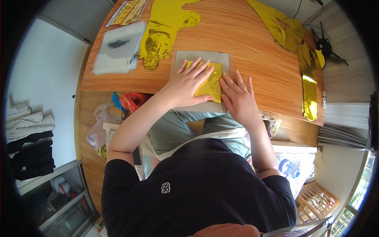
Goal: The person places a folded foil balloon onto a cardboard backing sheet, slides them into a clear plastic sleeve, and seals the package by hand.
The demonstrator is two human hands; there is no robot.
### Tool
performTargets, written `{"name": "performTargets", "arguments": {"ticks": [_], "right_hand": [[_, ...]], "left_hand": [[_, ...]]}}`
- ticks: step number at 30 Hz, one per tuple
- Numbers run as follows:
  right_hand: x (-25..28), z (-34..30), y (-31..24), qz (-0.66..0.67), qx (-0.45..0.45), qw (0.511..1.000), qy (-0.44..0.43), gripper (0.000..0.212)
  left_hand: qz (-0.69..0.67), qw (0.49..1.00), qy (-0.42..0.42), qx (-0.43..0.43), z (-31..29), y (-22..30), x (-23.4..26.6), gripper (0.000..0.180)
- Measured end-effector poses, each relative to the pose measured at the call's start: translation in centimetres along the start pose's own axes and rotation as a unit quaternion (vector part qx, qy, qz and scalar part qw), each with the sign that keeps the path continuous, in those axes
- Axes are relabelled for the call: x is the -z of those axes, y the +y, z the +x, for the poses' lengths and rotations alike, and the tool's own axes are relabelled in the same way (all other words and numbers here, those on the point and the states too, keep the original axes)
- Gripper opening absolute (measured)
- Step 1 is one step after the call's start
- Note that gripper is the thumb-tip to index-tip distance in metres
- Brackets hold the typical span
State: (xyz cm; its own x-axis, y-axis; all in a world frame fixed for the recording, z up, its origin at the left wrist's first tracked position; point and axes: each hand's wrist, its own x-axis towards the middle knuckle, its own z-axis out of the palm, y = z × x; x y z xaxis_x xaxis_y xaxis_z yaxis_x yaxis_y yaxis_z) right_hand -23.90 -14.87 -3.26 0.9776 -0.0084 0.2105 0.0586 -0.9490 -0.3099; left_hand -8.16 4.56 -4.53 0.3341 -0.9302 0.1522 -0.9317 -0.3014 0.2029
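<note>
A folded gold foil sheet [215, 82], apparently a flattened foil balloon, lies on a greyish see-through plastic bag [181, 57] at the table's near edge. My left hand [186, 85] rests flat across the foil's left part, fingers spread and pointing away from me. Beside the foil's right edge, my right hand [240, 98] lies with outstretched fingers on the bag's right side and the tabletop. Neither hand grips anything. Part of the foil is hidden under my left palm.
The wooden table [229, 31] also bears a flat gold foil balloon [162, 31] at the far left. More gold foil [290, 35] drapes along the right side, near a black stand [324, 46]. A stack of clear plastic bags [118, 47] and printed packets [127, 12] lie at left.
</note>
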Motion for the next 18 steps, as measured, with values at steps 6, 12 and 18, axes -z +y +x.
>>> {"name": "performTargets", "arguments": {"ticks": [6, 12, 18], "right_hand": [[0.2, -0.5, 0.1, 0.034, -0.009, 0.999, 0.000, 0.048], [1.8, -2.5, 1.5, 0.044, -0.009, 0.999, 0.028, 0.048], [2.7, -2.8, 1.6, 0.045, 0.055, 0.997, 0.035, 0.046]], "left_hand": [[0.012, 1.000, -0.004, -0.019, 0.1, 0.3, -0.5, 0.092], [-0.019, 0.990, -0.042, -0.130, 1.4, 0.9, -0.8, 0.095], [-0.062, 0.958, -0.055, -0.274, 4.6, -1.5, 1.5, 0.088]]}}
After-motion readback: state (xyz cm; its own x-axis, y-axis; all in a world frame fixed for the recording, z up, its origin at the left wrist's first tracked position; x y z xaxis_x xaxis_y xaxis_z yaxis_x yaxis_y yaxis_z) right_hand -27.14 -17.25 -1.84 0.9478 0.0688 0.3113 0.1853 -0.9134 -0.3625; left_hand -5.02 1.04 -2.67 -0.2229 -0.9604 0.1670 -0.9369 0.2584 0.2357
